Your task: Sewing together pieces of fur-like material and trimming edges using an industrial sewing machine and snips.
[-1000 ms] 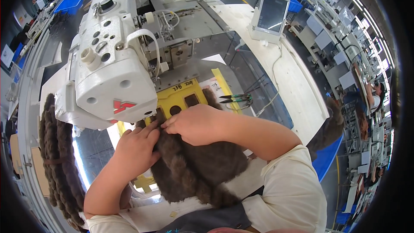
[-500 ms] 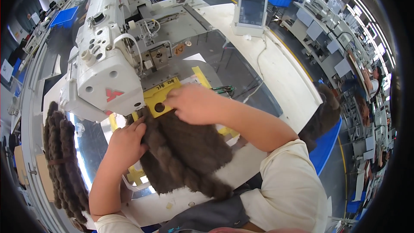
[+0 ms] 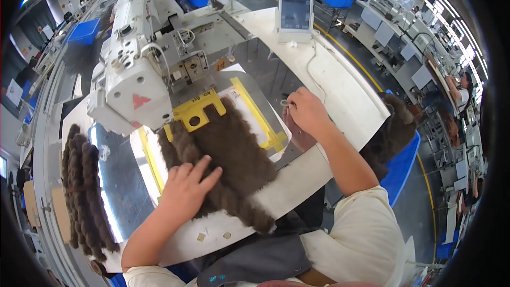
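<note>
My left hand (image 3: 186, 188) rests with spread fingers on a brown fur piece (image 3: 241, 143), close to its thick rolled strip (image 3: 183, 143). At the far end of the fur lies a flat yellow template (image 3: 212, 100) with a round hole and a notch; fur shows through the notch. Beneath is a white sheet (image 3: 252, 110) edged with yellow strips (image 3: 260, 114). Off to the right, my right hand (image 3: 309, 112) has its fingers closed at a small grey loop (image 3: 285, 103), which looks like a scissors handle; the rest is hidden. The white sewing machine head (image 3: 130, 93) stands beyond the template.
A tied bundle of brown fur strips (image 3: 85, 194) lies on the left. A control screen (image 3: 295, 13) stands at the table's far right, its cable (image 3: 313, 64) running over the white tabletop (image 3: 345, 90). More fur (image 3: 396, 127) hangs over a blue bin (image 3: 401, 170) at the right.
My right hand has left the yellow template and moved right to the scissors-like tool. My left hand has slid back toward me along the fur, its fingers spreading. The sheet's yellow strips are more exposed.
</note>
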